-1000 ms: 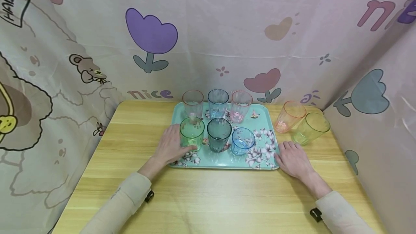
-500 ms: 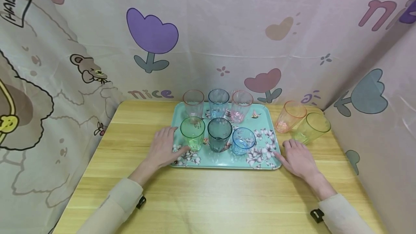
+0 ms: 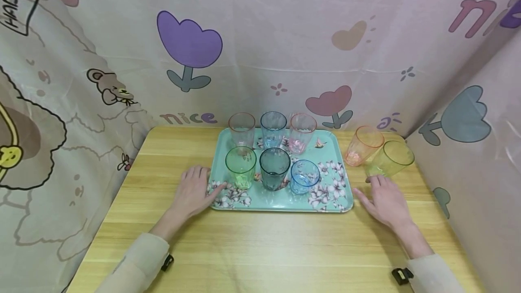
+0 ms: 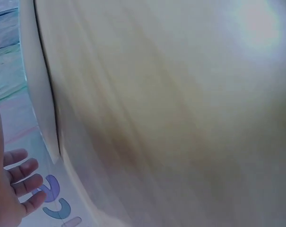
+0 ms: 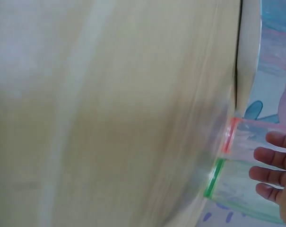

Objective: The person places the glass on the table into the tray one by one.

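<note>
A light teal floral tray (image 3: 268, 205) carries several clear tinted glasses. In its front row stand a green glass (image 3: 241, 168), a dark grey-green glass (image 3: 275, 169) and a short blue glass (image 3: 304, 177). My left hand (image 3: 190, 192) is at the tray's left edge, its thumb extended toward the front left corner and its fingers relaxed. In the left wrist view the same hand (image 4: 13, 189) holds nothing. My right hand (image 3: 386, 200) is just right of the tray, fingertips close before a yellow-green glass (image 3: 392, 159). Loosely bent fingers show on that hand (image 5: 275, 172) in the right wrist view.
A red-rimmed glass (image 3: 242, 132), a blue glass (image 3: 273, 130) and a pink glass (image 3: 301, 134) form the tray's back row. An orange glass (image 3: 363, 146) stands beside the yellow-green one on the wooden table (image 3: 268, 252). A printed curtain (image 3: 260, 35) closes off the back and sides.
My left hand has left the green glass, moving left and toward me to the tray's edge. My right hand has drifted slightly right, away from the tray. The glasses have stayed in place.
</note>
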### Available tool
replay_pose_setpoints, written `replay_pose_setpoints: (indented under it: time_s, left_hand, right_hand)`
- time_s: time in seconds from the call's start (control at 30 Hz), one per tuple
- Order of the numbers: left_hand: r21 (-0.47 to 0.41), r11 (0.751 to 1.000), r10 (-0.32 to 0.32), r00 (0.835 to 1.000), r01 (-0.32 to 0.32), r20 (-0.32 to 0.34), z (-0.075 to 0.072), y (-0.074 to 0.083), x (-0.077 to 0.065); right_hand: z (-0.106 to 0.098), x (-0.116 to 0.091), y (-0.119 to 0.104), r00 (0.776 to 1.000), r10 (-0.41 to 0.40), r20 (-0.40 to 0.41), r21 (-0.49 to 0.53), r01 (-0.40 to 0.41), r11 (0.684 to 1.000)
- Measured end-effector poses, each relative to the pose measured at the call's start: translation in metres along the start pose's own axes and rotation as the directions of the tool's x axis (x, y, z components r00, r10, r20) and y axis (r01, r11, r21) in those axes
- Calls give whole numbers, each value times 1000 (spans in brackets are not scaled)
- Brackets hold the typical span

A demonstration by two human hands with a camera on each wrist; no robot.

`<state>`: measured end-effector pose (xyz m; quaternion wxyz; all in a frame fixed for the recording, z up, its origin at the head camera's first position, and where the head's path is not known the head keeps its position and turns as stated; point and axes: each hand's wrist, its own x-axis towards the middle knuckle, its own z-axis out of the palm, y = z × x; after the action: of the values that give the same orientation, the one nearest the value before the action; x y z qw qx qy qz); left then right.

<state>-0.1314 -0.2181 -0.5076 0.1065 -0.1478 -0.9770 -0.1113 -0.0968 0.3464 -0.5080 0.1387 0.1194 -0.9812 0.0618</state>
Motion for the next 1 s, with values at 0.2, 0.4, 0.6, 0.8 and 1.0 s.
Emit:
replay_pose_setpoints:
  time_s: [0.2,0.4,0.6,0.8,1.0]
  left_hand:
    - [38,999,-9,1000,8,29,4,-8,-8]
    - [73,997,-16,998,11,62,7,-13,-12]
    - [126,992,-25,992,10,121,8,-17,-14]
    - [150,989,-20,986,-4,163,7,-17,-13]
    - [151,988,3,982,-32,190,8,-17,-12]
  right_hand:
    - [-8,-9,4,995,87,-41,53,-85,995]
    - [-13,-16,12,985,167,-53,91,-162,983]
    - [-19,-20,23,975,223,-19,107,-220,970]
    - [-25,-21,35,962,274,-13,98,-271,958]
    - [-34,-19,46,950,314,-4,46,-313,949]
